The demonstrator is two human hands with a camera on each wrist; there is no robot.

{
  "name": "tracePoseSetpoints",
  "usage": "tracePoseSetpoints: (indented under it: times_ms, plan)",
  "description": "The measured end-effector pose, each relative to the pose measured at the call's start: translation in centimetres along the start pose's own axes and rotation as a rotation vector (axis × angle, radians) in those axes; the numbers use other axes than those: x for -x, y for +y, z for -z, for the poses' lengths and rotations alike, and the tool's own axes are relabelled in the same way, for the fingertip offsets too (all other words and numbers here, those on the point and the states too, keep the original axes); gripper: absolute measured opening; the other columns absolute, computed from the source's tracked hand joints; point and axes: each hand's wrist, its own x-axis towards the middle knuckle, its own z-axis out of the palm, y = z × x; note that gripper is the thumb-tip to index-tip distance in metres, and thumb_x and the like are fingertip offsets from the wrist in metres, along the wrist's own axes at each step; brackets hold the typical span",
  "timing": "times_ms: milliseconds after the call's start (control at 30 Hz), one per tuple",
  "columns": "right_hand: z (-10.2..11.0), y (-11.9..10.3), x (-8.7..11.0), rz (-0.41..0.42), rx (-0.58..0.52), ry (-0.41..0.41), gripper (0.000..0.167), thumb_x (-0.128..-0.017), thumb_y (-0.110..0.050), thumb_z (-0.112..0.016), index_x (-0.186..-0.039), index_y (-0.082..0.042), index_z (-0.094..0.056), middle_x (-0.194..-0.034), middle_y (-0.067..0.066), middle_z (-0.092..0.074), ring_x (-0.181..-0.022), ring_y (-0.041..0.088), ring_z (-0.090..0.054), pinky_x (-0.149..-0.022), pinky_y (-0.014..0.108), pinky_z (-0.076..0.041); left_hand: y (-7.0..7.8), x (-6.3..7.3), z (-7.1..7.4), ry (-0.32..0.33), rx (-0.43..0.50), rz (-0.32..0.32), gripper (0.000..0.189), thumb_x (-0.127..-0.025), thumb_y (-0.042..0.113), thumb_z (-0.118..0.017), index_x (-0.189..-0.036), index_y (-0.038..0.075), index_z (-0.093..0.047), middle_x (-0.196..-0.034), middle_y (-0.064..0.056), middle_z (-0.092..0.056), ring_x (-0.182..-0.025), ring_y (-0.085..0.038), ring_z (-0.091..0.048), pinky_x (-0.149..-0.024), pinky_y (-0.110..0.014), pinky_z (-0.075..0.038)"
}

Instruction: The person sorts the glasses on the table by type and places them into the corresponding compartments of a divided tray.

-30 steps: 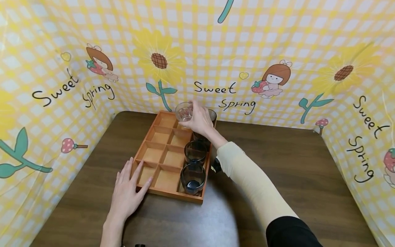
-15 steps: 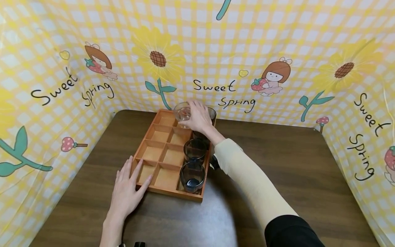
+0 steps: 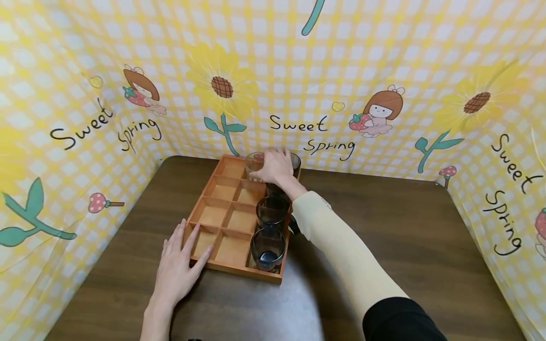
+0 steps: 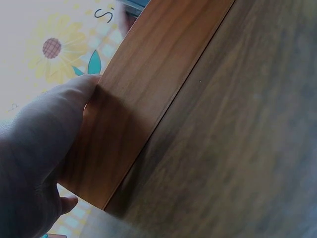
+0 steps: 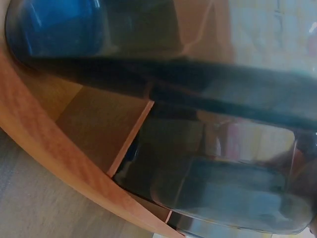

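Observation:
A wooden tray [image 3: 243, 273], divided into square compartments, lies on the table. My right hand [image 3: 279, 166] grips a clear glass [image 3: 251, 162] at the tray's back end, in the middle column; my fingers hide part of it. Several dark tinted glasses [image 3: 268, 248] stand along the right column, some partly behind my hand and wrist. The right wrist view shows a dark glass [image 5: 223, 193] close up beside the tray's side wall [image 5: 64, 153]. My left hand [image 3: 177, 270] rests on the tray's front left corner with fingers spread and extended, thumb at the front edge.
The brown wooden table [image 3: 384, 237] extends on both sides of the tray. A yellow checked cloth [image 3: 332, 66] with printed flowers and figures hangs around the back and sides, close behind the tray's back end.
My right hand has lowered the clear glass a little into the back of the middle column. The left hand and the tray have stayed in place; the head view shifted slightly.

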Motion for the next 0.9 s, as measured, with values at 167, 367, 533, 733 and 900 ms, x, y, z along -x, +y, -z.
tracePoseSetpoints:
  times_ms: [167, 367, 533, 733, 900]
  plan:
    - [-0.1, -0.3, 0.0, -0.010, 0.018, -0.020, 0.070, -0.095, -0.069, -0.075, -0.146, -0.021, -0.065, -0.154, 0.001, -0.065, -0.151, 0.029, -0.050, -0.137, 0.053, -0.020, -0.1, 0.0, 0.2, -0.002, -0.007, 0.001, 0.077, -0.109, 0.048, -0.066, -0.172, 0.013, -0.039, -0.181, -0.027, -0.022, -0.164, -0.055, -0.026, -0.128, -0.081, -0.020]
    - [-0.2, -0.7, -0.5, -0.011, 0.040, -0.021, 0.075, -0.096, -0.071, -0.073, -0.152, -0.021, -0.062, -0.155, 0.000, -0.065, -0.152, 0.030, -0.049, -0.137, 0.054, -0.018, -0.5, -0.4, 0.3, 0.002, 0.003, 0.002, 0.077, -0.109, 0.048, -0.066, -0.171, 0.011, -0.041, -0.181, -0.028, -0.022, -0.164, -0.055, -0.025, -0.128, -0.081, -0.020]
    - [-0.2, -0.5, -0.7, -0.014, 0.025, -0.030, 0.075, -0.096, -0.070, -0.072, -0.153, -0.022, -0.061, -0.155, 0.000, -0.065, -0.153, 0.030, -0.047, -0.138, 0.054, -0.015, -0.8, -0.8, -0.3, 0.005, -0.005, -0.005, 0.076, -0.109, 0.048, -0.066, -0.170, 0.010, -0.041, -0.180, -0.028, -0.023, -0.163, -0.056, -0.026, -0.127, -0.082, -0.021]
    - [1.0, 0.9, -0.2, 0.061, -0.079, -0.052, 0.072, -0.108, -0.065, -0.057, -0.162, -0.017, -0.053, -0.169, 0.007, -0.052, -0.164, 0.032, -0.037, -0.141, 0.058, -0.011, -0.8, -1.6, -0.8, 0.002, -0.017, -0.005, 0.075, -0.109, 0.048, -0.066, -0.169, 0.010, -0.043, -0.180, -0.028, -0.025, -0.164, -0.055, -0.027, -0.126, -0.082, -0.023]
    - [3.0, 2.8, 1.4, 0.154, -0.230, 0.001, 0.073, -0.115, -0.056, -0.047, -0.170, -0.009, -0.040, -0.177, 0.014, -0.042, -0.167, 0.034, -0.035, -0.141, 0.059, -0.015, -1.3, -2.1, 0.0, -0.038, -0.067, -0.002, 0.077, -0.110, 0.052, -0.063, -0.171, 0.011, -0.041, -0.180, -0.029, -0.024, -0.165, -0.054, -0.026, -0.127, -0.081, -0.024]
